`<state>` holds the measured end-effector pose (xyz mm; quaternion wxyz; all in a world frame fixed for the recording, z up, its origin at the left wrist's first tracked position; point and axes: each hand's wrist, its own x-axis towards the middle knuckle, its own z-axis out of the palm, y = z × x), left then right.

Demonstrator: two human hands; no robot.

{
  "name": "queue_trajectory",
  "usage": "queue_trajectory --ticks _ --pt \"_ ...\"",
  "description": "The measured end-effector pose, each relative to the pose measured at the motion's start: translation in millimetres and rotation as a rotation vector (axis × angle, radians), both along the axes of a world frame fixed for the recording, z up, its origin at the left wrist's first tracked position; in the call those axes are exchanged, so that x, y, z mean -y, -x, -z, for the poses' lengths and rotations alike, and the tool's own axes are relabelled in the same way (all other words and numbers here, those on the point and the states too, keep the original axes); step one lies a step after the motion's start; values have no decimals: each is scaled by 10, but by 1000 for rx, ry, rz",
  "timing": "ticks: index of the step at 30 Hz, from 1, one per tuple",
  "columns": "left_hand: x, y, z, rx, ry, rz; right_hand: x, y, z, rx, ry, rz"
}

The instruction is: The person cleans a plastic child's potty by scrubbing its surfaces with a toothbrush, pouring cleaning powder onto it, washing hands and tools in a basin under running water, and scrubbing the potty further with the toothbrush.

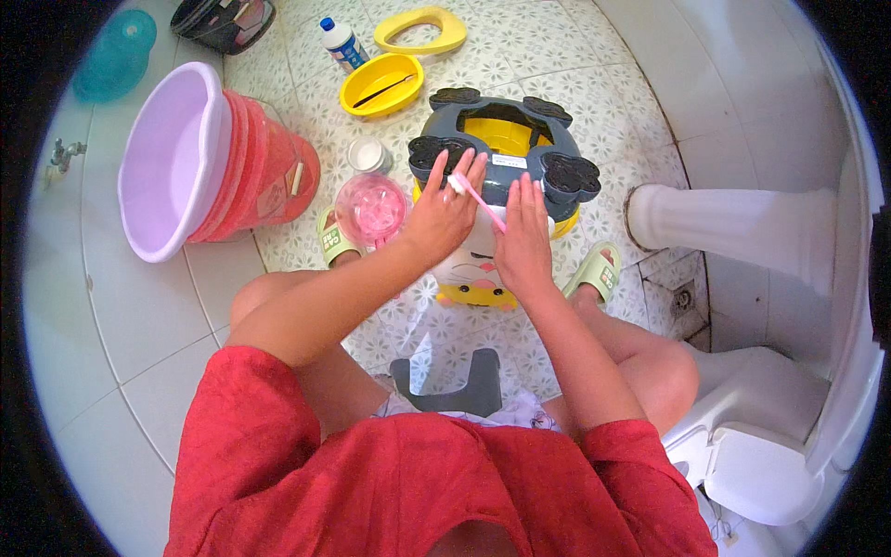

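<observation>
Head camera looks steeply down; close.

The potty (pixel 506 148) is sitting right in front of you, with both your hands resting on it, the left hand (pixel 444 213) beside the right hand (pixel 522 237), and a toothbrush (pixel 478 197) lying between them. A cup (pixel 371 209) is standing just left; a basin (pixel 172 158) is leaning farther left in a bucket (pixel 269 172).

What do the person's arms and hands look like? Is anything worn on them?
Both arms are bare from shoulder to fingertips. Short red sleeves end near the shoulders. The left hand and right hand wear no gloves; no rings or watch show.
</observation>
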<state>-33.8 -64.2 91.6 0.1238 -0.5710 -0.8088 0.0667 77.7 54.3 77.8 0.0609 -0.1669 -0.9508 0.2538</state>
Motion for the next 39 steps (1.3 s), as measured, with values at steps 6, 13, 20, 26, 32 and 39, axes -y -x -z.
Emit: queue_trajectory --ticks 6,13,20,26,32,39 --pt "-1 -201 66 128 32 -102 34 165 32 -26 14 132" --pt "25 -210 39 198 67 -99 156 68 20 -11 -27 204" --pt "-54 -247 17 269 11 -77 -106 444 -133 172 -122 292" --pt "-187 -183 -20 335 -38 -31 -16 -184 151 -37 -77 274" --pt "-928 -76 121 473 -199 49 -334 -192 343 -419 462 790" --pt "-1342 262 169 789 98 48 -328 -79 451 -305 649 756"
